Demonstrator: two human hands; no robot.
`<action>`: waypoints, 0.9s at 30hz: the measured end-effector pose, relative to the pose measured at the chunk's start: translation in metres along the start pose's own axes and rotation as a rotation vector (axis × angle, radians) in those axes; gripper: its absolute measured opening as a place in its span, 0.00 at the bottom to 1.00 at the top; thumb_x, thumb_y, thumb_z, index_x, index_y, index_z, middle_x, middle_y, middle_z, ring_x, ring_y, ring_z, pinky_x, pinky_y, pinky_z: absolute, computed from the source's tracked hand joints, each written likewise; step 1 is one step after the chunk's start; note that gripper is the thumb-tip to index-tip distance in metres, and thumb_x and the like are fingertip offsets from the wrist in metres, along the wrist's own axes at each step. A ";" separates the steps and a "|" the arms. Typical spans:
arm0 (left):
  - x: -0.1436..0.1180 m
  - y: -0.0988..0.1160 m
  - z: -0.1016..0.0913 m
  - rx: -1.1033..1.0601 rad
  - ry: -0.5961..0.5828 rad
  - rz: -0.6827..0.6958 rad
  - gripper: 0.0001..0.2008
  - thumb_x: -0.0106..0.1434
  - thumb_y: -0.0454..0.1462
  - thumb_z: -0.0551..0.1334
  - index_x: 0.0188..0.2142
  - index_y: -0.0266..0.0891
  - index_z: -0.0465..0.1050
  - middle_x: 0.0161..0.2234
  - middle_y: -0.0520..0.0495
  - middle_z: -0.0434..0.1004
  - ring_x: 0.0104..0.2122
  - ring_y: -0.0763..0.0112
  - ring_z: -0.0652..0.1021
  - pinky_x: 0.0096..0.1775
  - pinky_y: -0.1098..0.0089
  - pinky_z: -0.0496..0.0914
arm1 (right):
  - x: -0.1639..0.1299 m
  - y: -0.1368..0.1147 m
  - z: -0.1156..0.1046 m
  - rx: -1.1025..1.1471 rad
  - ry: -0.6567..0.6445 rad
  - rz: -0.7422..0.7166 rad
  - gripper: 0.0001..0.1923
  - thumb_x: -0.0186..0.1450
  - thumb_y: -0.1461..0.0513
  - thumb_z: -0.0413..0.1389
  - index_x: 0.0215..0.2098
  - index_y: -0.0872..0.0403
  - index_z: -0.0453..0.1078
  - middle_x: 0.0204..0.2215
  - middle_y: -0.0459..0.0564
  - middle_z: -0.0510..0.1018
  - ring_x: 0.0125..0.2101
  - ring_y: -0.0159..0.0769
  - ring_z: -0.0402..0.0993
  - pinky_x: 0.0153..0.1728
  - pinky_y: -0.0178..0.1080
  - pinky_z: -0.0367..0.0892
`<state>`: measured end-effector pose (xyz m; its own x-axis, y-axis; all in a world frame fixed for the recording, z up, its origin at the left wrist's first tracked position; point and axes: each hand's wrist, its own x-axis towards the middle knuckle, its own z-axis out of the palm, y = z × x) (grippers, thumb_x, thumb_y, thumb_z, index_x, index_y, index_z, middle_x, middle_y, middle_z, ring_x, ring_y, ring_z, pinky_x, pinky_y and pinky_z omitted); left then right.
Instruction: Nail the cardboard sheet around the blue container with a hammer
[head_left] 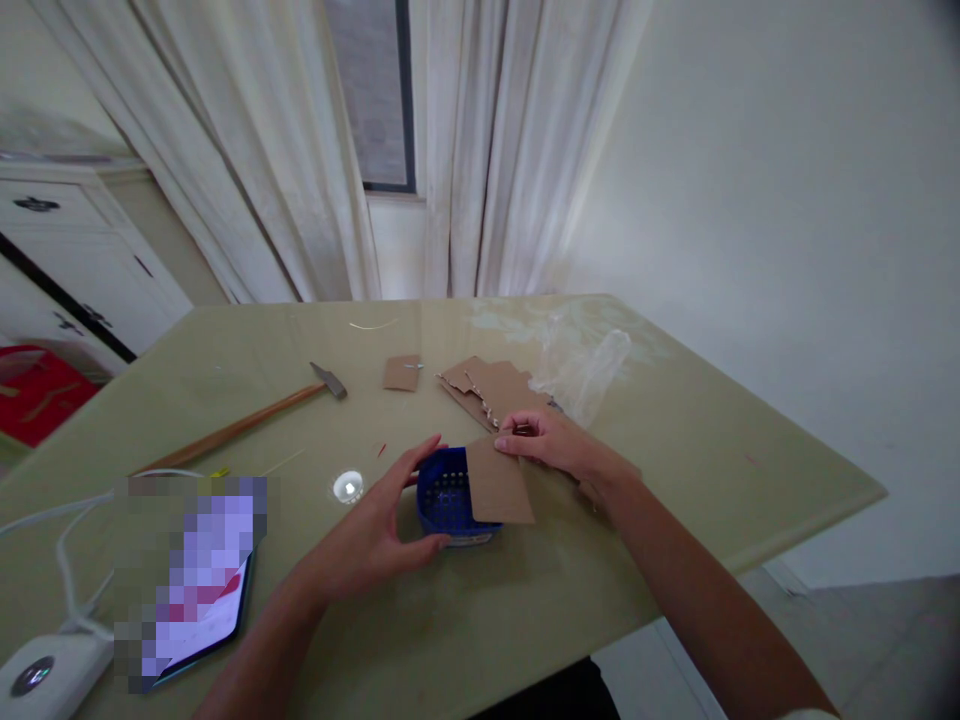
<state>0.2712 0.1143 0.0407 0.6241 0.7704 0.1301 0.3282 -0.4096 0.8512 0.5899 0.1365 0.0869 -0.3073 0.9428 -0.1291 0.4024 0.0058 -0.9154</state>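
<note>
A small blue perforated basket (444, 497) sits near the table's front edge. My left hand (379, 530) wraps around its left side, thumb under the front rim and fingers on the far rim. My right hand (551, 443) pinches the top corner of a brown cardboard piece (498, 485) that lies over the basket's right half. Just behind my right hand lies a heap of torn cardboard scraps (487, 388).
A wooden-handled hammer (247, 423) lies at the left, a small cardboard square (402, 372) behind the basket, and crumpled clear plastic (583, 370) at the right. A tablet (196, 590) with white cables and a white charger (45, 672) occupies the front left corner. Curtains hang behind the table (675, 440).
</note>
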 end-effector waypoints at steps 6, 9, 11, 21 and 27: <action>0.000 0.002 0.002 0.031 0.010 0.029 0.51 0.65 0.43 0.73 0.78 0.56 0.46 0.75 0.38 0.58 0.70 0.44 0.70 0.69 0.42 0.66 | -0.005 0.000 0.008 0.190 0.117 0.103 0.22 0.62 0.43 0.68 0.31 0.53 0.77 0.20 0.41 0.68 0.21 0.29 0.59 0.22 0.35 0.49; 0.002 0.005 0.005 0.077 0.046 0.049 0.51 0.64 0.46 0.74 0.78 0.55 0.46 0.75 0.36 0.57 0.72 0.41 0.65 0.69 0.39 0.65 | -0.004 0.002 0.014 0.348 0.203 0.106 0.23 0.60 0.43 0.68 0.26 0.52 0.73 0.17 0.39 0.65 0.18 0.28 0.54 0.21 0.36 0.45; 0.003 0.007 0.008 0.123 0.093 0.046 0.54 0.62 0.49 0.75 0.78 0.53 0.45 0.75 0.33 0.56 0.73 0.35 0.62 0.69 0.33 0.62 | -0.006 0.003 0.022 0.413 0.267 0.076 0.24 0.60 0.43 0.67 0.23 0.52 0.70 0.16 0.39 0.63 0.18 0.27 0.51 0.21 0.37 0.44; 0.009 0.018 0.029 0.183 0.244 0.025 0.45 0.65 0.51 0.72 0.74 0.51 0.54 0.71 0.35 0.66 0.70 0.42 0.68 0.68 0.41 0.64 | -0.027 0.009 0.053 0.472 0.441 0.068 0.23 0.62 0.45 0.66 0.24 0.51 0.70 0.15 0.38 0.59 0.18 0.27 0.49 0.21 0.37 0.43; 0.006 0.011 0.009 0.089 0.123 0.020 0.44 0.64 0.49 0.74 0.74 0.55 0.57 0.72 0.40 0.67 0.69 0.45 0.70 0.68 0.44 0.65 | -0.019 0.013 0.033 0.449 0.304 0.132 0.24 0.59 0.43 0.69 0.25 0.52 0.71 0.18 0.40 0.63 0.19 0.27 0.52 0.21 0.36 0.44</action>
<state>0.2855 0.1099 0.0465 0.5413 0.8136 0.2123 0.3816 -0.4627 0.8002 0.5722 0.1073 0.0649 0.0099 0.9800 -0.1988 -0.0065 -0.1988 -0.9800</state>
